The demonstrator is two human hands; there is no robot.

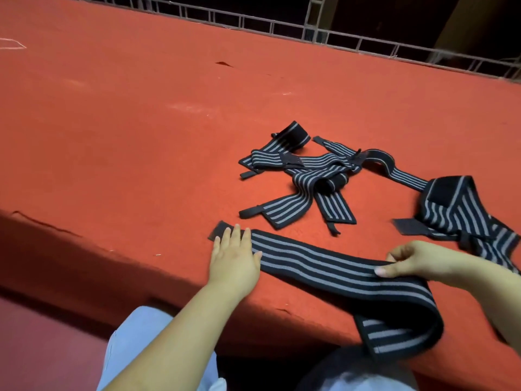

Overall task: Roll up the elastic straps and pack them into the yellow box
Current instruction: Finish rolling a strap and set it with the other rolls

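Red felt tabletop point(141, 122) (scuffed) bears striped straps point(307, 176), metal railing point(282, 26) behind

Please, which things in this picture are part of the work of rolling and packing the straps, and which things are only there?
Part of the work:
- flat strap under both hands
- left hand pressing flat on its end
- right hand pinching the strap
- tangled straps behind it
- strap heap at the right
The yellow box is not in view.

Only there:
- red table
- metal railing behind

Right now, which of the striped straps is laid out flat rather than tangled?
The nearest strap, pressed by the left hand and pinched by the right hand. The others lie crumpled in the middle heap and right heap.
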